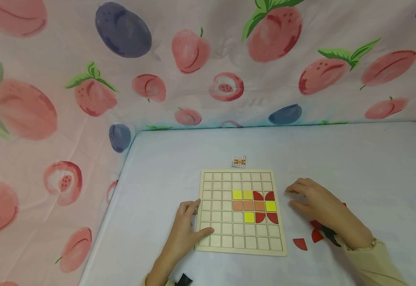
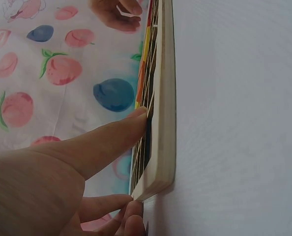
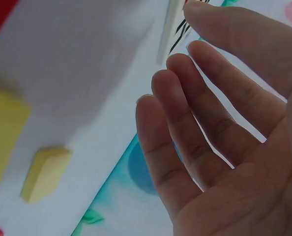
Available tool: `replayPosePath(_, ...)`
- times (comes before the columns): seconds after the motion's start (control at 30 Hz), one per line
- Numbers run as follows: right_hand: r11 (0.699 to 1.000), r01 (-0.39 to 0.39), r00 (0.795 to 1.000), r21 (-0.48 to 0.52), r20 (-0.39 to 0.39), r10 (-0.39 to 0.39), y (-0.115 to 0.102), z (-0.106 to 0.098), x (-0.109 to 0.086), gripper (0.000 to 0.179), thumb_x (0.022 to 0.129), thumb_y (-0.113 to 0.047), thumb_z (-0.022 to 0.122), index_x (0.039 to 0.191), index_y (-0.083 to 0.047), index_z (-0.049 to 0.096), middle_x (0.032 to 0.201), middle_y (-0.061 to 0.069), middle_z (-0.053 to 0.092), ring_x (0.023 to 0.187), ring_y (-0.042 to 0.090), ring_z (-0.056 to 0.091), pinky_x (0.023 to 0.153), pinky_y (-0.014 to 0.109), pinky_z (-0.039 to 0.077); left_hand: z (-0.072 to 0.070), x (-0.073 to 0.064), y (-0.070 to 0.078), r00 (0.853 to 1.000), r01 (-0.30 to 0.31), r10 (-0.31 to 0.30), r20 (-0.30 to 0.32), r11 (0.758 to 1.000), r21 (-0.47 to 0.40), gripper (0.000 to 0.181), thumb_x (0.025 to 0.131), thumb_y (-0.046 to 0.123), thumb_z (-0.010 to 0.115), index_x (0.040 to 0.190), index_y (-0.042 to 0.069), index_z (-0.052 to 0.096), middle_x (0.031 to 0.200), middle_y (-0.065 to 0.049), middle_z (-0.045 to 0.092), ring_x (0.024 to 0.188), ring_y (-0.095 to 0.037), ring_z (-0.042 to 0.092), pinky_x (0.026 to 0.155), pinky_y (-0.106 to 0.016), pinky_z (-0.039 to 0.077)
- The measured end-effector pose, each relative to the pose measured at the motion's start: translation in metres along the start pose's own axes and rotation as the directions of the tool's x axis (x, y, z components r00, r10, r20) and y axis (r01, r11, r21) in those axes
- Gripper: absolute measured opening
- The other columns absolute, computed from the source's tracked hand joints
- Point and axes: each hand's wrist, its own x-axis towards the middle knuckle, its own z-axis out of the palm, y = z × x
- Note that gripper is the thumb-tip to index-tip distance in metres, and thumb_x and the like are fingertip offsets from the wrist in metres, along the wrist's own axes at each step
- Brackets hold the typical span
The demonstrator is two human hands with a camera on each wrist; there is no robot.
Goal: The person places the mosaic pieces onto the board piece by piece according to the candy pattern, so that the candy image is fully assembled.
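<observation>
A wooden grid board [image 1: 222, 241] lies on the table, with yellow squares [image 1: 270, 206], orange squares [image 1: 248, 205] and red quarter-circle pieces [image 1: 272, 218] in its right-hand cells. My left hand [image 1: 183, 230] holds the board at its left edge; in the left wrist view the thumb [image 2: 111, 135] lies on the grid and the other fingers touch the edge. Beside the board's right edge, my right hand [image 1: 313, 200] hovers with loosely bent fingers and holds nothing. The right wrist view shows its bare palm [image 3: 234, 191] and spread fingers.
Loose red quarter-circles [image 1: 300, 244] lie right of the board, some partly hidden by my right forearm. Yellow blocks [image 3: 46, 173] lie near that hand. A small printed pattern card [image 1: 238, 161] is behind the board. A fruit-print cloth [image 1: 193, 91] hangs behind the table.
</observation>
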Motion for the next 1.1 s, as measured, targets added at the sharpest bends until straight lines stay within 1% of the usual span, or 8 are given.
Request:
replayPosePath(0.07, 1.0, -0.008, 1.0, -0.002, 0.0, 0.008, 0.004, -0.001, -0.003, 0.029, 0.076, -0.009, 0.084, 0.103, -0.007, 0.073, 0.1, 0.003, 0.066, 0.095, 0.024, 0.061, 0.085, 0.046, 0.054, 0.0, 0.0, 0.0, 1.0, -0.004, 0.004, -0.002, 1.0, -0.001, 0.086, 0.073, 0.024, 0.089, 0.145, 0.002, 0.047, 0.131, -0.01, 0.045, 0.113, -0.02, 0.048, 0.08, -0.025, 0.045)
replayPosePath(0.23, 0.997, -0.07, 0.997, -0.012, 0.02, 0.07, 0.013, -0.004, -0.008, 0.031, 0.077, -0.011, 0.085, 0.104, -0.007, 0.072, 0.1, 0.005, 0.065, 0.096, 0.026, 0.059, 0.086, 0.049, 0.054, 0.0, -0.001, -0.001, 1.0, -0.006, 0.006, -0.003, 1.0, -0.008, 0.085, 0.074, 0.024, 0.089, 0.145, 0.002, 0.047, 0.131, -0.008, 0.045, 0.113, -0.019, 0.048, 0.081, -0.025, 0.045)
replayPosePath(0.5, 0.987, -0.16, 0.986, -0.01, 0.051, 0.161, 0.027, -0.007, -0.015, 0.034, 0.078, -0.012, 0.084, 0.108, -0.004, 0.071, 0.109, 0.014, 0.064, 0.104, 0.035, 0.056, 0.091, 0.057, 0.05, 0.0, 0.0, -0.001, 1.0, -0.003, 0.003, -0.003, 1.0, -0.016, 0.086, 0.074, 0.023, 0.089, 0.145, 0.002, 0.046, 0.131, -0.009, 0.045, 0.113, -0.02, 0.048, 0.081, -0.025, 0.044)
replayPosePath(0.6, 0.984, -0.172, 0.983, -0.036, 0.058, 0.174, 0.031, -0.007, -0.016, 0.036, 0.077, -0.013, 0.085, 0.108, -0.002, 0.071, 0.109, 0.016, 0.063, 0.104, 0.036, 0.056, 0.09, 0.057, 0.05, 0.0, 0.0, -0.001, 1.0, -0.003, 0.003, 0.001, 1.0, -0.016, 0.086, 0.074, 0.024, 0.089, 0.145, 0.003, 0.046, 0.131, -0.009, 0.045, 0.113, -0.02, 0.047, 0.08, -0.025, 0.044)
replayPosePath(0.7, 0.984, -0.168, 0.983, -0.052, 0.063, 0.171, 0.035, -0.007, -0.017, 0.035, 0.077, -0.013, 0.085, 0.106, -0.001, 0.071, 0.108, 0.017, 0.064, 0.102, 0.037, 0.056, 0.09, 0.057, 0.051, 0.0, 0.0, 0.0, 1.0, -0.002, 0.002, 0.003, 1.0, -0.012, 0.086, 0.074, 0.025, 0.089, 0.145, 0.003, 0.046, 0.13, -0.009, 0.045, 0.112, -0.02, 0.047, 0.08, -0.025, 0.044)
replayPosePath(0.93, 0.984, -0.178, 0.981, -0.029, 0.068, 0.18, 0.043, -0.006, -0.019, 0.032, 0.077, -0.011, 0.084, 0.105, -0.003, 0.072, 0.11, 0.017, 0.063, 0.104, 0.037, 0.055, 0.089, 0.056, 0.051, 0.0, 0.0, -0.001, 1.0, -0.005, 0.005, 0.002, 1.0, -0.003, 0.086, 0.074, 0.025, 0.089, 0.145, 0.002, 0.046, 0.131, -0.009, 0.045, 0.113, -0.02, 0.048, 0.08, -0.025, 0.044)
replayPosePath(1.1, 0.981, -0.192, 0.978, -0.037, 0.076, 0.195, 0.045, -0.006, -0.019, 0.031, 0.077, -0.01, 0.084, 0.105, -0.004, 0.072, 0.11, 0.018, 0.064, 0.104, 0.039, 0.055, 0.089, 0.057, 0.051, 0.0, -0.001, 0.0, 1.0, -0.005, 0.005, 0.005, 1.0, -0.012, 0.086, 0.074, 0.025, 0.089, 0.145, 0.002, 0.046, 0.132, -0.01, 0.045, 0.113, -0.02, 0.047, 0.081, -0.025, 0.044)
